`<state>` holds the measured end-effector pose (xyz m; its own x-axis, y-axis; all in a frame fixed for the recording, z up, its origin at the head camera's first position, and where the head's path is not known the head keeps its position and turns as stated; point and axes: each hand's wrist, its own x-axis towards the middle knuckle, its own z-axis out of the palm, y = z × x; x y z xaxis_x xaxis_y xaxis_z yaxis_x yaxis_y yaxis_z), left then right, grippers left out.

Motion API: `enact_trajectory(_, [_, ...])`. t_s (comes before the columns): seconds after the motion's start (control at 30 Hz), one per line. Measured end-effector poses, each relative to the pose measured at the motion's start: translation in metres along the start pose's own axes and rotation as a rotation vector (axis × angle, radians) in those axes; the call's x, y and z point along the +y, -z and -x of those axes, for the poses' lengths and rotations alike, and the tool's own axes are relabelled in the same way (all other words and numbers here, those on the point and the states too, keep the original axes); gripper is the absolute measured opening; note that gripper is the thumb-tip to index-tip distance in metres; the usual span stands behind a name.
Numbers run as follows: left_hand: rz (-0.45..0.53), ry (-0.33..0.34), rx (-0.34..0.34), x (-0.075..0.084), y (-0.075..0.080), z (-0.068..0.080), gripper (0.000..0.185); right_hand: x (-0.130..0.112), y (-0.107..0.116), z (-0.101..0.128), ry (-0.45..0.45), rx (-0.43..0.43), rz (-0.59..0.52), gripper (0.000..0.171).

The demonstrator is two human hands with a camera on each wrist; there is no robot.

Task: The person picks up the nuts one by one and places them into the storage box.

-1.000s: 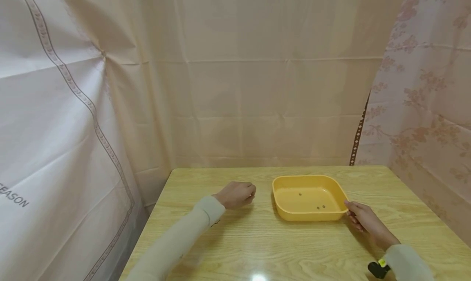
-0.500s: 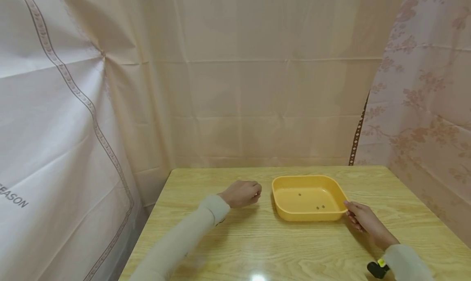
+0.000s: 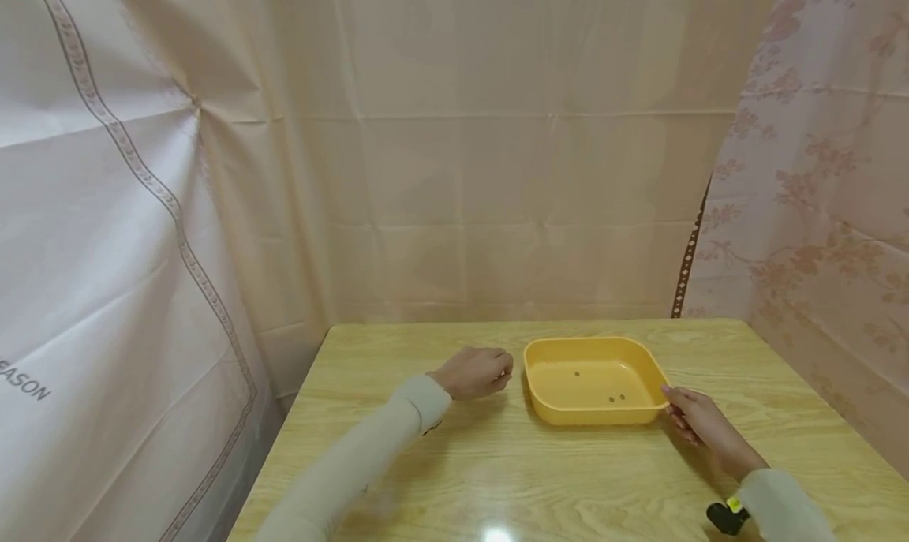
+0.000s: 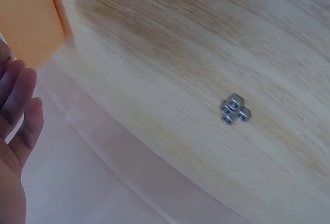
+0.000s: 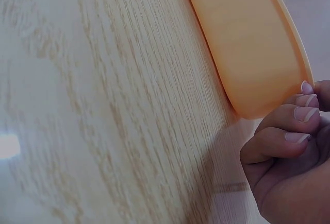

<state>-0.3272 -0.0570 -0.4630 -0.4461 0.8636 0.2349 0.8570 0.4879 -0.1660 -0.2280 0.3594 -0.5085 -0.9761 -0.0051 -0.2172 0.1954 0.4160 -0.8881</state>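
Note:
A yellow plastic tray (image 3: 596, 417) stands on the wood-grain table, with three small nuts (image 3: 577, 374) lying apart on its floor. My right hand (image 3: 706, 425) grips the tray's near right corner; in the right wrist view its thumb and fingers (image 5: 304, 115) meet at the rim. Just left of the tray, my left hand (image 3: 474, 373) hovers with curled fingers. Whatever may lie between its thumb and index finger is hidden; the left wrist view shows only its other fingers (image 4: 23, 87). Several metal hex nuts (image 4: 234, 109) sit clustered on the table there.
The pale wood-grain table (image 3: 511, 471) ends at a light cloth curtain (image 3: 454, 211) behind. More cloth hangs at left and right. A black piece with a yellow mark (image 3: 727, 517) is beside the right sleeve.
My left hand has drifted right, nearer to the tray, with its fingers curled throughout. The right hand and the tray have stayed put.

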Motion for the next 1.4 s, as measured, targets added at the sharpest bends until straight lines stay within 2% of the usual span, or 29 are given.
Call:
enact_trajectory(0.27, [-0.002, -0.024, 0.001, 0.006, -0.001, -0.008, 0.011, -0.001, -0.001, 0.001, 0.008, -0.005, -0.012, 0.052])
enact_trajectory(0.5, [0.008, -0.016, -0.005, 0.01, -0.001, -0.012, 0.009, -0.001, -0.001, 0.0, 0.005, 0.002, -0.034, 0.051])
enact_trajectory(0.7, [0.012, -0.007, -0.023, 0.012, -0.004, -0.013, 0.01, 0.0, -0.001, 0.0, -0.006, 0.003, -0.007, 0.05])
enact_trajectory(0.83, [0.026, -0.014, 0.0, 0.014, -0.003, -0.015, 0.01, 0.0, -0.001, 0.0, -0.004, 0.008, -0.008, 0.05])
enact_trajectory(1.07, [0.004, -0.079, 0.061, 0.021, -0.004, -0.018, 0.013, 0.0, -0.002, 0.002, 0.004, 0.01, -0.014, 0.051])
enact_trajectory(1.4, [0.008, -0.081, 0.038, 0.028, -0.002, -0.024, 0.012, -0.002, -0.002, 0.002, 0.019, 0.002, -0.029, 0.05])
